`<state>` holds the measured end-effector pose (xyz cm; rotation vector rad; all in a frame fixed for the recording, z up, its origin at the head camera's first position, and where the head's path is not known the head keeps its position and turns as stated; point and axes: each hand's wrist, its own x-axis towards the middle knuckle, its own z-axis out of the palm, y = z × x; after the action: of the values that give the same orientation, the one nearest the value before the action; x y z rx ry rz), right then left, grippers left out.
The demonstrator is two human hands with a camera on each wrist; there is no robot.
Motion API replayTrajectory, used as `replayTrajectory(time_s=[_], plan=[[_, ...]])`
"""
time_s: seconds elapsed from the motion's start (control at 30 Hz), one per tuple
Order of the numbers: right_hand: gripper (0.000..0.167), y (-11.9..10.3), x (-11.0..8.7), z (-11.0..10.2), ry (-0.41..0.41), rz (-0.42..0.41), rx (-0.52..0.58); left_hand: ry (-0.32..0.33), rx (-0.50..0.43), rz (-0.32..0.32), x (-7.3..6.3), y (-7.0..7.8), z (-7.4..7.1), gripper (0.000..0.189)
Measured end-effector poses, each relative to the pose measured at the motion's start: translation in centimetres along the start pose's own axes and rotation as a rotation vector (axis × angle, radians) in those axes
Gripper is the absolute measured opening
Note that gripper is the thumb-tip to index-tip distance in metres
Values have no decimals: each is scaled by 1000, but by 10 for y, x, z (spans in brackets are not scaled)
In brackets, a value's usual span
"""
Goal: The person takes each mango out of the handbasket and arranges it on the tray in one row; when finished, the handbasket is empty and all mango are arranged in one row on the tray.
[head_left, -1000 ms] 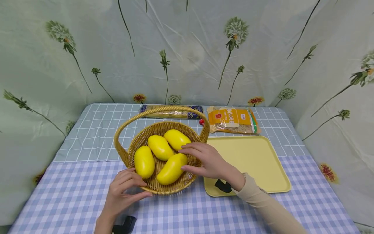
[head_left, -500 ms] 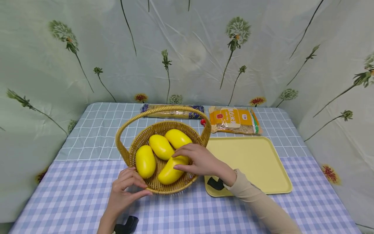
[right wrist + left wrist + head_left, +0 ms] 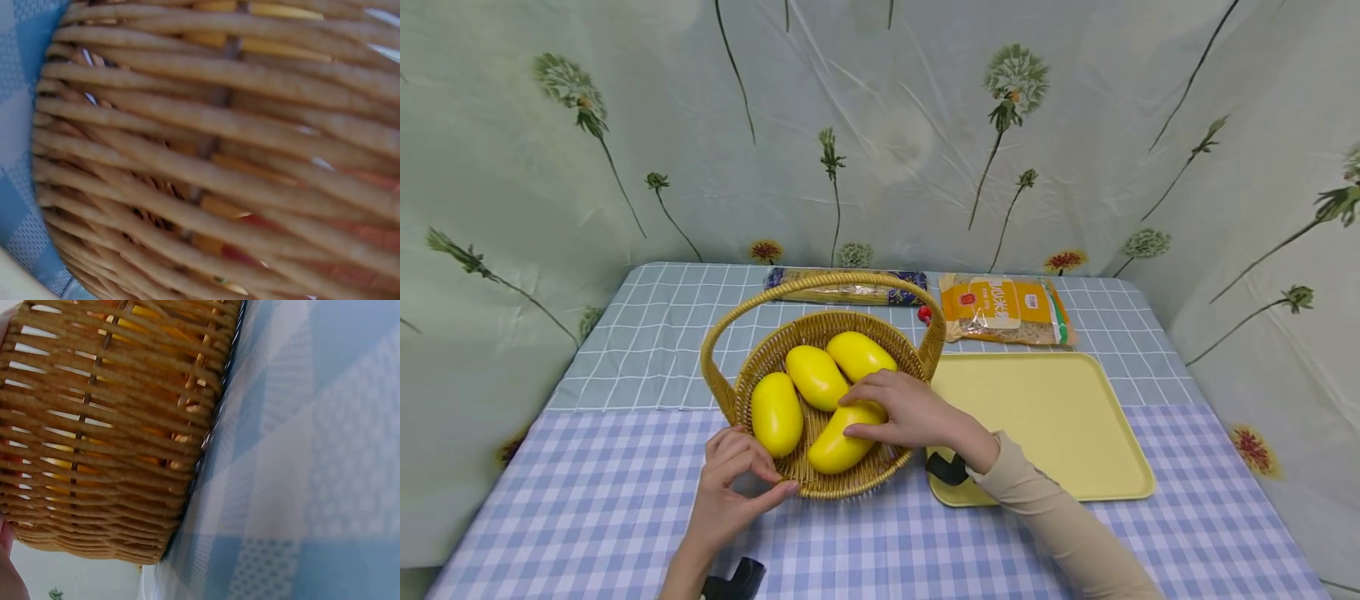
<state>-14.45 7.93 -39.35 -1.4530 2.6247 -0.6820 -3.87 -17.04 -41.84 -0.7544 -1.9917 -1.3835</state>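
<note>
A wicker basket (image 3: 850, 492) with a tall arched handle holds several yellow mangoes in the head view. My left hand (image 3: 730, 471) pinches the basket's near left rim between thumb and fingers. Over the front right mango (image 3: 835, 451) my right hand (image 3: 910, 410) reaches from the right, thumb and fingers curved round its upper end. The other mangoes (image 3: 777, 415) lie to the left and behind it. Woven basket wall (image 3: 112, 437) fills much of the left wrist view, with a bit of the left hand (image 3: 9, 578) at its edge. In the right wrist view the wall (image 3: 187, 125) hides the right hand.
A yellow tray (image 3: 1037, 425) lies right of the basket, partly under the right forearm. Behind stand an orange food packet (image 3: 1007, 310) and a long blue-ended packet (image 3: 850, 287). A small red thing (image 3: 924, 314) shows by the handle. Checked cloth (image 3: 587, 500) covers the table.
My right hand has moved left and closed over the front right mango. The left hand stays at the basket rim. The whole view has shifted slightly.
</note>
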Motion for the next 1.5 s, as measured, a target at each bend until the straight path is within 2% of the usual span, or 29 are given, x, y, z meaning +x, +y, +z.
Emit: replayTrajectory(time_s=[0.23,0.47,0.83,1.13,1.27,1.5], plan=[[52,3,2,-3,-86,-13,12,7,12,-8,-1,1,2,30],[58,4,4,-4,-179,28,39,1,12,-22,-2,1,2,29],[61,6,10,-3,-243,70,63,0,7,-21,-1,0,2,29],[57,6,10,-3,-204,71,96,4,10,-23,-1,0,1,30],[58,5,6,-6,-139,82,134,2,10,-30,0,0,1,29],[59,2,-3,-12,-17,102,264,-1,7,-31,0,0,1,30]])
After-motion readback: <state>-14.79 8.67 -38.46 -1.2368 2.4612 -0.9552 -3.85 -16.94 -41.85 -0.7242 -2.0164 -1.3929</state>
